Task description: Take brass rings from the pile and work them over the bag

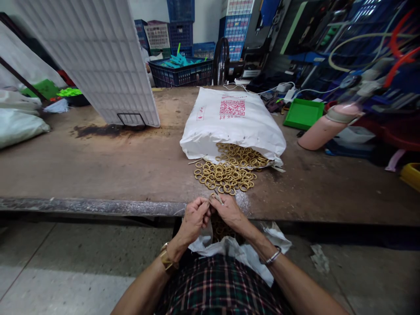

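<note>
My left hand (196, 217) and my right hand (229, 213) meet at the table's front edge, fingertips pinched close together. From the fingers of my right hand sticks a small, thin, greyish blade-like tool (219, 199). Whatever my left hand pinches is hidden by its fingers. Just beyond my hands lies a heap of brass-coloured rings (226, 176). It spills from the open mouth of a white sack (206, 127) with red print, lying on the table. Below my hands, at my lap, an open white bag (252, 260) holds more of these rings, partly covered by my hands.
A corrugated white panel (98, 57) stands on the brown table (131, 175) at the left. Right of the sack are a green tray (304, 113) and a tilted pink bottle (323, 130). A black fan (222, 61) and a dark crate (183, 74) are behind.
</note>
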A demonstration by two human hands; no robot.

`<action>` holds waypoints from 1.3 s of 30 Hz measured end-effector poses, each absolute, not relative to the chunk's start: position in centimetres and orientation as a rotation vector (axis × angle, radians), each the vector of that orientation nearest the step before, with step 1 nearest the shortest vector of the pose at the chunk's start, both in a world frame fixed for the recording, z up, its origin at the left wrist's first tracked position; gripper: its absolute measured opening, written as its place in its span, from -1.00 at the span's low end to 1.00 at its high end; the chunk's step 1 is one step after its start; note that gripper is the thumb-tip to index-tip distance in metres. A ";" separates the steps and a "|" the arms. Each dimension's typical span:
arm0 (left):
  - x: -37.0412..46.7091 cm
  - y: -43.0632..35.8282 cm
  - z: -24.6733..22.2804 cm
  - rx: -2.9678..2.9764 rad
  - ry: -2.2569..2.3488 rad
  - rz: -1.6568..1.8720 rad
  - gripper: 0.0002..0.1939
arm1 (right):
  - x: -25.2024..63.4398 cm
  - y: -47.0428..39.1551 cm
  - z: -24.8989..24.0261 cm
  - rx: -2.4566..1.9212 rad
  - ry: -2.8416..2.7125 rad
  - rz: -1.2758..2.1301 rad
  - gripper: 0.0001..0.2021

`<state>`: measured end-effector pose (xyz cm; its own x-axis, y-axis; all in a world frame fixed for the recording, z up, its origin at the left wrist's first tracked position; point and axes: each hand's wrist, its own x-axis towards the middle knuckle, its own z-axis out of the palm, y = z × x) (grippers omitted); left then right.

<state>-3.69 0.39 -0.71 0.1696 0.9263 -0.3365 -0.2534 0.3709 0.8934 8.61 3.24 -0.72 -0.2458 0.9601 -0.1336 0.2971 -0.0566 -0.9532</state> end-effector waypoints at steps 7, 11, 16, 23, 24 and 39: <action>-3.9 0.3 -0.8 0.719 1.009 0.964 -0.70 | 9.0 3.3 -1.0 -1.456 -1.585 1.228 -0.73; -3.9 0.3 -1.0 0.750 1.036 1.005 -0.70 | 9.6 2.9 -1.0 -1.517 -1.971 0.889 -0.80; -3.9 0.4 -1.0 0.831 1.079 1.030 -0.71 | 9.6 2.2 -1.0 -1.600 -2.317 0.653 -0.82; -3.8 0.4 -0.7 0.895 1.146 1.023 -0.69 | 9.3 2.3 -0.6 -1.721 -2.419 0.543 -0.77; -3.8 0.2 -0.4 0.907 1.140 1.027 -0.68 | 9.3 2.4 -0.6 -1.731 -2.419 0.542 -0.77; -4.8 0.0 -0.7 0.392 0.897 1.070 -0.73 | 9.7 3.5 -0.5 -1.889 -2.187 0.426 -0.80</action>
